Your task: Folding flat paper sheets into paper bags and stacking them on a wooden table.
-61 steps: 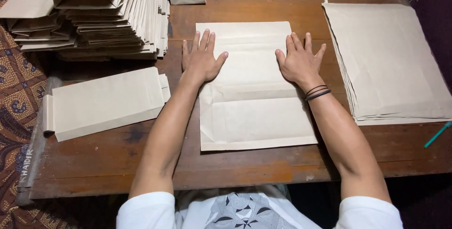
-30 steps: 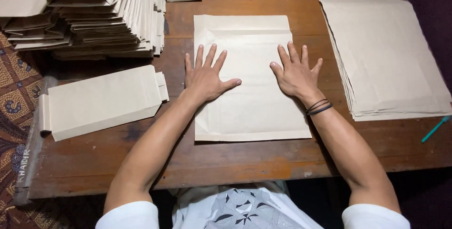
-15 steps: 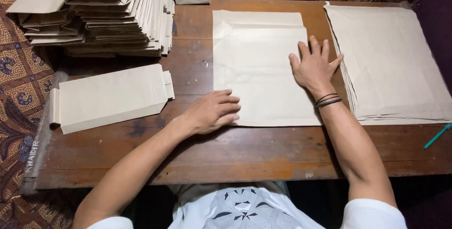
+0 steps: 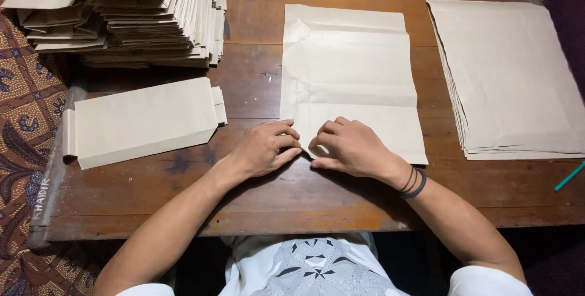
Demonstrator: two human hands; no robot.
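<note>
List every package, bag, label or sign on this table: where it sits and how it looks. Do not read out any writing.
Creased paper sheet: table centre, beige, rectangular; left hand and right hand pinch its near edge.
Finished paper bag: left of the hands, flat, beige, bottom flap folded.
Stack of folded bags: far left corner, beige, tall.
Pile of flat sheets: right side, beige, rectangular.
Small handwritten mark: table's left edge, white.
No screens or signs.

Seen from above, a wooden table holds a creased tan paper sheet. The left hand and right hand meet at its near edge, fingers curled on the paper. Folded paper bags lie left, a flat sheet stack right.
</note>
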